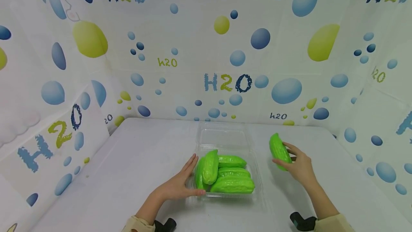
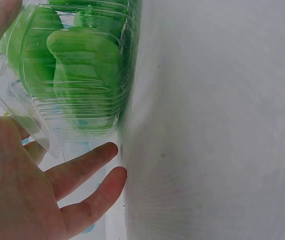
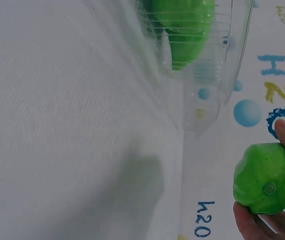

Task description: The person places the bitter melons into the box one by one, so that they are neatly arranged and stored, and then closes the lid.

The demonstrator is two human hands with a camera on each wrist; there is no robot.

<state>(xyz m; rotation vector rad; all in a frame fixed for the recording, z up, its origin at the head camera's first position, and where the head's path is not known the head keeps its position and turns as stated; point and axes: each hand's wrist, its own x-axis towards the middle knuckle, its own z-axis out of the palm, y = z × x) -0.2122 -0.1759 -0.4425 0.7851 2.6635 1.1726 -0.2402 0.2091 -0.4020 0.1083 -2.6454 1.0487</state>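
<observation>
Several bright green, glossy bitter melons (image 1: pixel 233 184) lie in a clear plastic clamshell box (image 1: pixel 225 195), its lid (image 1: pixel 223 137) folded back on the far side. At the box's left, one leans over another. My left hand (image 1: pixel 181 182) rests against the near left corner, fingers straight along the side and thumb along the front rim; the left wrist view shows the fingers spread beside the ridged wall. Right of the box, my right hand (image 1: pixel 299 164) holds another bitter melon (image 1: pixel 277 149) above the table, thumb and fingers on either side. Its blunt end with a small round mark faces the right wrist camera.
The box stands on a white-covered table (image 1: pixel 128 160). A white sheet with blue and green dots and H2O lettering (image 1: pixel 228 82) hangs behind and along both sides. Dark wrist straps (image 1: pixel 302 222) sit at both sleeves. A shadow (image 3: pixel 137 185) falls on the table near the held melon.
</observation>
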